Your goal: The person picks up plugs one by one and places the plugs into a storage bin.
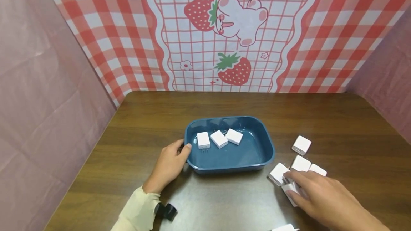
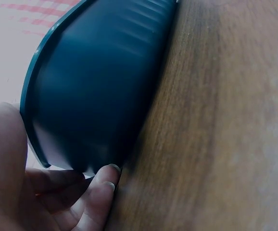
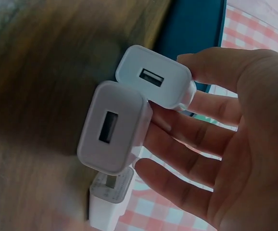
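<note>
My left hand [image 1: 170,165] grips the left end of a blue plastic tray [image 1: 229,169], thumb at the rim and fingers against the outer wall. The left wrist view shows those fingers low by the tray wall [image 2: 91,86]. Three white USB charger plugs lie inside, the leftmost charger [image 1: 203,140] with its prongs toward me. At the right, my right hand [image 1: 327,195] pinches a white USB charger [image 1: 290,192] between thumb and fingers. In the right wrist view the pinched charger [image 3: 153,77] touches another charger [image 3: 112,127], with the fingers behind them.
Around the right hand lie several more white chargers, among them one charger [image 1: 302,145] farther back and one charger [image 1: 278,174] beside the fingertips. Another charger [image 1: 284,227] is cut off by the front frame edge. A checked cloth [image 1: 128,27] hangs behind the brown table [image 1: 154,109].
</note>
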Tool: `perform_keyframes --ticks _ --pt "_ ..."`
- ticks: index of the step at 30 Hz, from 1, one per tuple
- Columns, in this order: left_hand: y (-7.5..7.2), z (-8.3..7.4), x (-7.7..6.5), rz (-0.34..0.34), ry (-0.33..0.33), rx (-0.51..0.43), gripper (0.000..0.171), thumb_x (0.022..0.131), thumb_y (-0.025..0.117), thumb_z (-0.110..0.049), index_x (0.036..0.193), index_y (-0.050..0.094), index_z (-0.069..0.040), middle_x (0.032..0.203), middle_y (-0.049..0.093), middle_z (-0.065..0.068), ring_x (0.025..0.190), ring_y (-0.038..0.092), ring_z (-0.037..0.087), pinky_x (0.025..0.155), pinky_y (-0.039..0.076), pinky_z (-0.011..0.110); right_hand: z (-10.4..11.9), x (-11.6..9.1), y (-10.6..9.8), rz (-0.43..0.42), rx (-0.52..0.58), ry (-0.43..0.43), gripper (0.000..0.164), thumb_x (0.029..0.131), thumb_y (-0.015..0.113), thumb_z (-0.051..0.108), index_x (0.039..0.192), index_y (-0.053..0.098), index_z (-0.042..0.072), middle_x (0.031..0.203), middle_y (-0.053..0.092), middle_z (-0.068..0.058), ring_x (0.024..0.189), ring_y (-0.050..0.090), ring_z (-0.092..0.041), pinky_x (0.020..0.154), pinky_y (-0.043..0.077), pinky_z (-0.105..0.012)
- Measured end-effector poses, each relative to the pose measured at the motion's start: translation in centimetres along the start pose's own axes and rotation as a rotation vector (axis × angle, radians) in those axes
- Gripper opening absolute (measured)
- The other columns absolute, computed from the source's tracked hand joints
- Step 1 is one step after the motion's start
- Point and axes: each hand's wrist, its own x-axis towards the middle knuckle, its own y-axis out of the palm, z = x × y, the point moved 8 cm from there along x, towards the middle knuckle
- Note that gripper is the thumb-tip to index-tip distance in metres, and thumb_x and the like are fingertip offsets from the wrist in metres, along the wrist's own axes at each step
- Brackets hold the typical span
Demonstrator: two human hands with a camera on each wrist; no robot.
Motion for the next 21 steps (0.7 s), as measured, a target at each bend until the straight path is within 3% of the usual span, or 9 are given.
perform_keyframes --ticks 6,13,21 --pt "0.03 -0.01 0.0 0.003 -0.005 0.001 0.044 0.101 0.057 -0.038 0.131 0.066 -0.007 0.124 0.068 0.009 0.114 0.062 0.025 0.1 0.047 0.05 -0.32 -0.01 0.54 0.065 0.017 0.057 0.039 0.08 0.082 0.039 0.113 0.071 0.024 0.1 0.068 0.007 0.083 0.059 -0.01 0.071 0.055 -0.042" --pt "0.05 -0.06 0.07 0.007 -0.006 0.002 0.045 0.1 0.056 -0.039 0.131 0.065 -0.007 0.125 0.067 0.01 0.115 0.062 0.026 0.101 0.046 0.05 -0.08 -0.27 -0.1 -0.055 0.014 0.001 0.045 0.076 0.085 0.034 0.117 0.07 0.023 0.1 0.069 0.005 0.085 0.062 -0.012 0.068 0.055 -0.042" --pt "0.07 0.0 0.1 0.005 -0.008 -0.004 0.045 0.1 0.057 -0.038 0.131 0.065 -0.007 0.126 0.067 0.011 0.116 0.062 0.026 0.101 0.046 0.049 0.06 -0.29 -0.35 -0.075 0.03 -0.017 0.044 0.075 0.085 0.03 0.118 0.073 0.027 0.102 0.069 0.004 0.087 0.061 -0.013 0.071 0.055 -0.044"
